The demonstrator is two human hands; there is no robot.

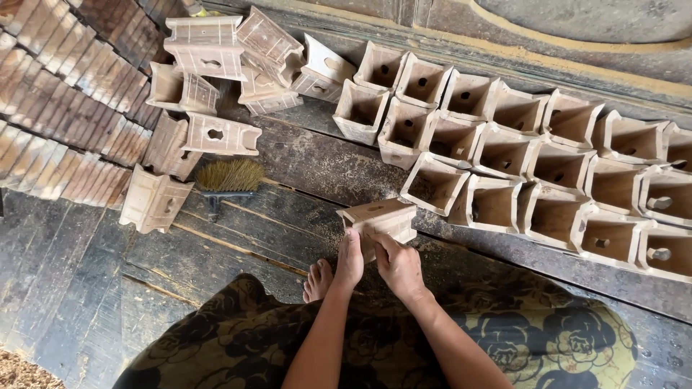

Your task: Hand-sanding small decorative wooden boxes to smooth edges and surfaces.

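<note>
Both hands on one wooden box (378,220), held on the dark plank floor (238,252) just ahead of the bare foot (317,279). Left hand (350,261) clasps its near left side; right hand (398,268) grips the near right edge. Rows of open boxes (548,169) lie close to the right, wire brush (229,179) to the left. Risk: a slip could drop the piece onto the toes or knock the nearest row.
</note>
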